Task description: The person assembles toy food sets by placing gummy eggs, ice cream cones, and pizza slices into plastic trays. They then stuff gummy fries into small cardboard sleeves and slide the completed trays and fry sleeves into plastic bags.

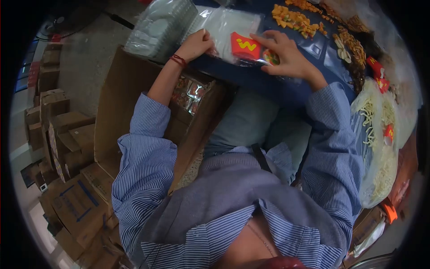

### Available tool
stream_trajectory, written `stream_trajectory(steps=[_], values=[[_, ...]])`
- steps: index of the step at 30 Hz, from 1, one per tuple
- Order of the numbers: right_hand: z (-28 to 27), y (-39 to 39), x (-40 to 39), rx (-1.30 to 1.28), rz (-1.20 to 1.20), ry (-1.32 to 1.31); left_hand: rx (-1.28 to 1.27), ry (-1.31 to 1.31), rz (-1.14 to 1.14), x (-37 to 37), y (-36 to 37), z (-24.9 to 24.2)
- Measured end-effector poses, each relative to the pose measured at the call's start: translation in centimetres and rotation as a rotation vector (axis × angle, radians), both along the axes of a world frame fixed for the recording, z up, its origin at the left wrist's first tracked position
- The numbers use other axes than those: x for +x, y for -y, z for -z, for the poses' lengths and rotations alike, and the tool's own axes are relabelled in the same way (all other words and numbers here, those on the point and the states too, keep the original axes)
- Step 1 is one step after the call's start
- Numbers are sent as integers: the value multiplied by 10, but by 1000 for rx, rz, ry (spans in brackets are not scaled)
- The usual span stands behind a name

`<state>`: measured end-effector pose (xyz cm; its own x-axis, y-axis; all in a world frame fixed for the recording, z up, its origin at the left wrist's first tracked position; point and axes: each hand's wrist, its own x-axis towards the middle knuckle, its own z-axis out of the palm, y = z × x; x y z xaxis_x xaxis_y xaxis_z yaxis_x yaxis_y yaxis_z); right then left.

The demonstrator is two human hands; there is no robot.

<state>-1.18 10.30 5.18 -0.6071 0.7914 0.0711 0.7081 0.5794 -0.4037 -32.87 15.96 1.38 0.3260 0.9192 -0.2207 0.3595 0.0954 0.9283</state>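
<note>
My left hand (196, 45) is closed, its thumb and fingers pinching the left edge of a clear plastic bag (219, 50). In or on the bag lies a flat red carton (244, 46) with a yellow mark, like a small French-fry box. My right hand (286, 54) reaches in from the right, fingertips on the carton's right edge and thumb lower down. Between that thumb and those fingers shows a small colourful piece (271, 57), red, green and yellow, partly hidden. A stack of clear bags (242, 21) lies just behind.
Clear plastic trays (159, 29) stand at the back left. Orange pieces (295, 20) lie on the blue table (268, 89). At right is a bag of pale strips (378, 148) with red cartons (376, 67). An open cardboard box (127, 107) holds shiny packets (190, 96); more cartons (76, 197) are stacked left.
</note>
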Motion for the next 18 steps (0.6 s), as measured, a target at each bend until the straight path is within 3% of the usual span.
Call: stream_trajectory(steps=[1, 2, 4, 11, 13, 18], values=[[1, 3, 7, -5, -6, 7, 125, -250, 69, 1, -2, 1], [4, 6, 15, -17, -4, 1, 121, -244, 66, 4, -4, 2], [3, 12, 18, -32, 2, -5, 398, -591, 71, 16, -6, -4], [2, -6, -13, -76, -114, -62, 471, -707, 5, 23, 1, -5], [13, -22, -23, -99, -144, -65, 490, -724, -106, 23, 8, -3], [33, -37, -39, 107, 105, 79, 549, -684, 3, 17, 46, -30]])
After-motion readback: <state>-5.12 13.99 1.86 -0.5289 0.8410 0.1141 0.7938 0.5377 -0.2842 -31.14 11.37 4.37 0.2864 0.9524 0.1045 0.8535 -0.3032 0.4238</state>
